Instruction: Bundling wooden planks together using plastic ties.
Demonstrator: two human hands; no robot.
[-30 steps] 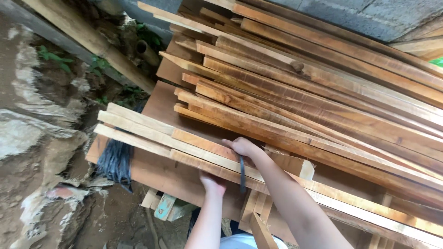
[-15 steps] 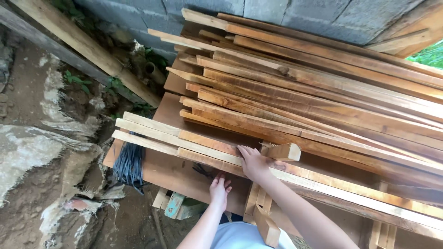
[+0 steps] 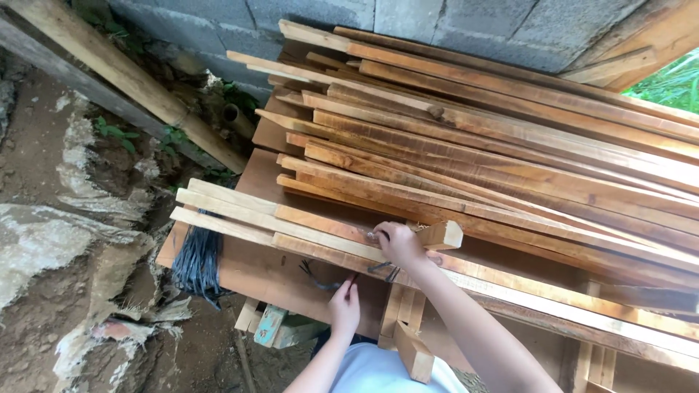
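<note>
Two bare hands are shown at the near edge of a stack of timber. The right hand [image 3: 399, 246] is laid knuckles-up on the front bundle of slats [image 3: 291, 222], its forearm running in from the lower right; its fingers are curled shut around a dark strap [image 3: 384, 268], which passes over the bundle and shows below the hand. The left hand [image 3: 344, 306] is raised from below, palm toward the brown board [image 3: 269, 273] that carries the timber, with its fingers pinched on the strap's loose dark end [image 3: 320, 280] against the board's face.

The front bundle is seen as three pale slats lying side by side. Their long axis runs from the upper left to the lower right, with the cut ends pointing to the left, past the board's edge. One short wooden block [image 3: 441, 235] lies just beside the right hand, touching the bundle. Behind it, a larger pile of reddish planks [image 3: 510, 145], too many to be counted surely, is stacked along the same axis against a grey block wall [image 3: 437, 18]. One bunch of dark straps [image 3: 196, 262] hangs at the board's left end, above bare earth [image 3: 65, 276].
</note>
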